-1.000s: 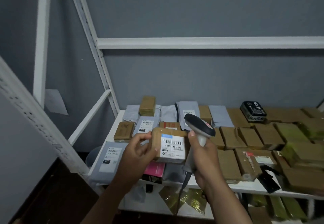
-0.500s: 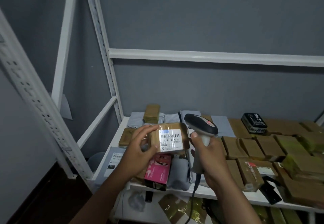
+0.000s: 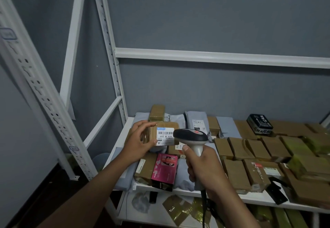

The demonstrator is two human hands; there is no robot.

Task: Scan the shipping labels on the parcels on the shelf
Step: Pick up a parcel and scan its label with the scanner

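both hands busy: left hand fingers grip parcel, right hand fingers scanner.

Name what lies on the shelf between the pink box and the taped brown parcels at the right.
In the head view, a grey mailer bag lies there, partly hidden by the right hand gripping the scanner.

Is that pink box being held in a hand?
No, the pink box lies on the shelf; the left hand holds a brown parcel.
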